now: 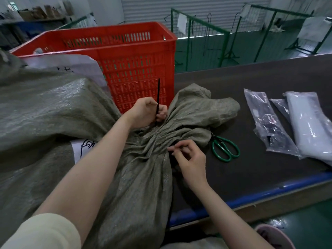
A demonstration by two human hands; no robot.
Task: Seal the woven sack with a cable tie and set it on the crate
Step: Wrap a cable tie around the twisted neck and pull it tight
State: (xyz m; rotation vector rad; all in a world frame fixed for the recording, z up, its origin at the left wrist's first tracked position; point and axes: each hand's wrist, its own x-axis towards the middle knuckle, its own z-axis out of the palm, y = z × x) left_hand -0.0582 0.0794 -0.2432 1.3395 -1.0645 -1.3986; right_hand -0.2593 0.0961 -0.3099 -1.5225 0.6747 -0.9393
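My left hand (146,112) clenched the tie (158,94) at the sack (143,177) neck; my right hand (188,155) pinched cloth at 5 o'clock. The sack looked soft and bulky, so I judged the gathered neck the best hold.

The woven sack (53,114) was a dull grey-green with a fine woven sheen, and it carried white labels (79,151) marked with dark handwritten strokes. The cable tie (158,94) at its gathered neck was black. The crate (129,56) on the far side was bright red, its walls pierced by rows of small slots. The scissors (225,148) to the right had green handles. The table top (251,83) was dark brown with a blue edge strip (251,198) on the near side. The plastic bags (269,123) at right were clear with dark contents, one milky white. The near sleeve (41,232) was cream. The far fencing (197,33) and floor were green.
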